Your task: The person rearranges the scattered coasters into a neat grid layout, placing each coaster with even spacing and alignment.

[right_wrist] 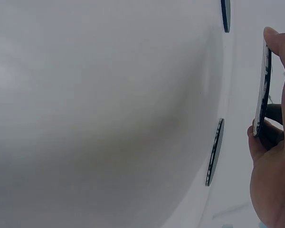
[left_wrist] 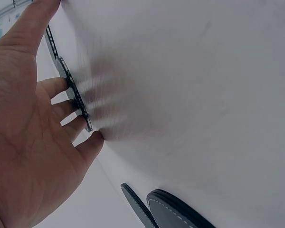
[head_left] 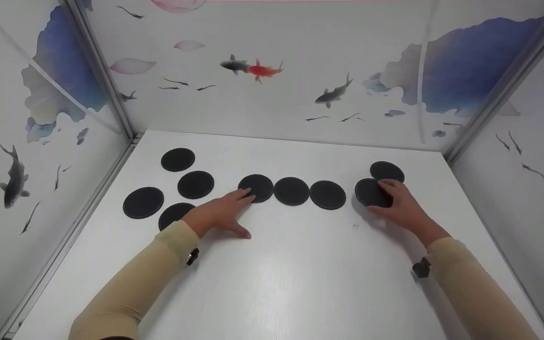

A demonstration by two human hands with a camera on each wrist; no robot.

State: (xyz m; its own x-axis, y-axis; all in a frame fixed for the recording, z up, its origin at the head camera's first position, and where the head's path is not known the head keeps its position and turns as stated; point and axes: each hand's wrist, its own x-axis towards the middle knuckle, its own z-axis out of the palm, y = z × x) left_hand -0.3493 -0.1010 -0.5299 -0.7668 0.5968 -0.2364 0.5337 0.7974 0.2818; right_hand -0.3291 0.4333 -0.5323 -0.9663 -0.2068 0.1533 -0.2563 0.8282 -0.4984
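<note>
Three black round coasters lie side by side in a row mid-table. On the leftmost coaster [head_left: 261, 186] rest the fingertips of my left hand [head_left: 217, 213], its fingers extended and the thumb spread away over the table. The left wrist view shows this coaster [left_wrist: 76, 95] edge-on beneath the fingers. The middle coaster [head_left: 292, 191] and the right-hand coaster [head_left: 328, 195] continue the row. My right hand [head_left: 405, 208] pinches another coaster [head_left: 370, 192] by its edges, raised off the table in the right wrist view. Just behind it lies one more coaster [head_left: 387, 171], partly overlapped in the head view.
Several loose coasters lie at the left, among them one at the back [head_left: 178, 159], one at the far left [head_left: 143, 202] and one partly under my left wrist [head_left: 173, 216]. A white table [head_left: 291, 283] sits between printed panels [head_left: 300, 42] with metal corner posts.
</note>
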